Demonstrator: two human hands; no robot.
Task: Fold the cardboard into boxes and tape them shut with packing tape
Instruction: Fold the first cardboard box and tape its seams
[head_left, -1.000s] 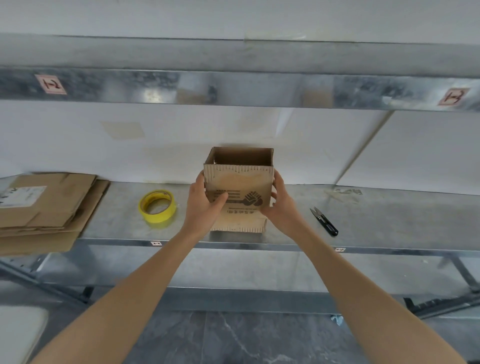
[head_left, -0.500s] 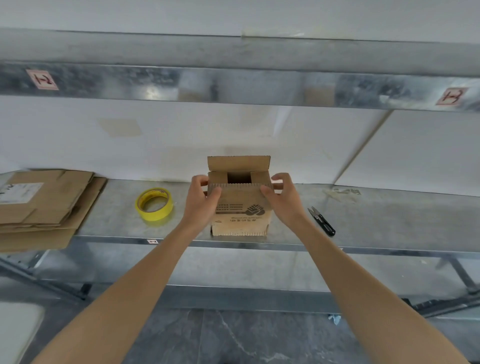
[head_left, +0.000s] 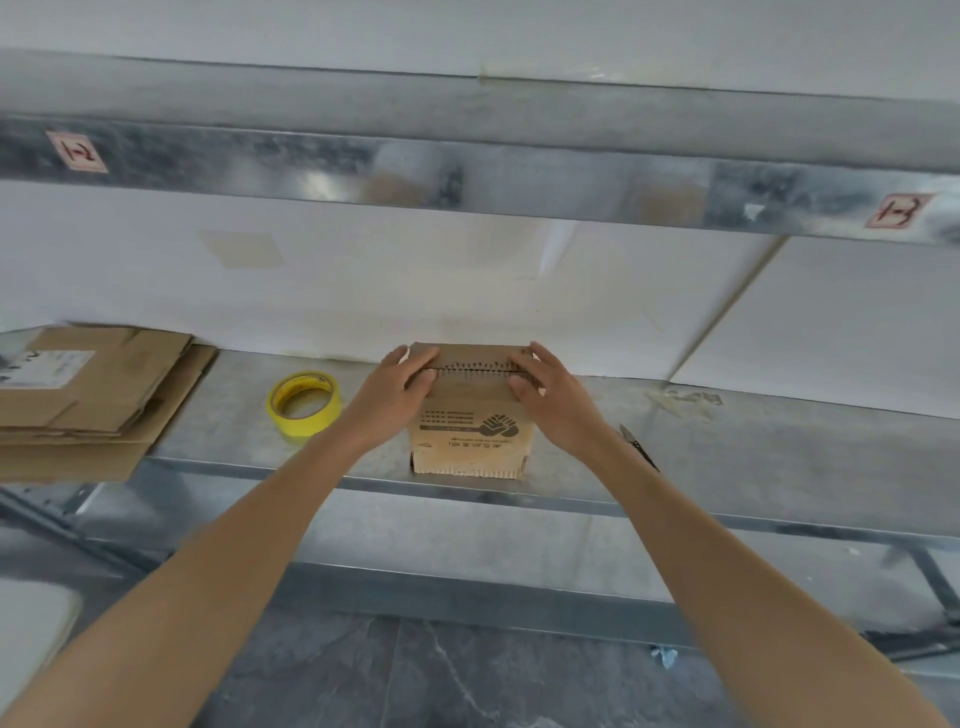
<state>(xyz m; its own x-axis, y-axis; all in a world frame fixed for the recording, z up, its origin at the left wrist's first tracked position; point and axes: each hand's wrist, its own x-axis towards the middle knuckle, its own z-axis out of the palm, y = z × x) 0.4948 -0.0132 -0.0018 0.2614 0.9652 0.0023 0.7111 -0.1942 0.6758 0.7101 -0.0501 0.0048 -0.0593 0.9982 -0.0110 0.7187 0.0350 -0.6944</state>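
A small brown cardboard box (head_left: 470, 434) stands on the metal shelf (head_left: 753, 457), printed side toward me, its top flaps folded down and meeting at a seam. My left hand (head_left: 397, 392) lies on the box's top left corner with fingers stretched over the flaps. My right hand (head_left: 553, 400) presses the top right corner the same way. A yellow roll of tape (head_left: 304, 402) lies on the shelf just left of my left hand. A stack of flat cardboard (head_left: 98, 395) sits at the far left.
Small black snips (head_left: 639, 447) lie on the shelf right of my right wrist. An upper metal shelf beam (head_left: 467, 171) runs overhead. A white wall panel stands behind the box. Scraps of tape (head_left: 685, 400) lie at the back right.
The box went from held up and open to standing on the shelf. Both hands folded the top flaps down and now press them flat.
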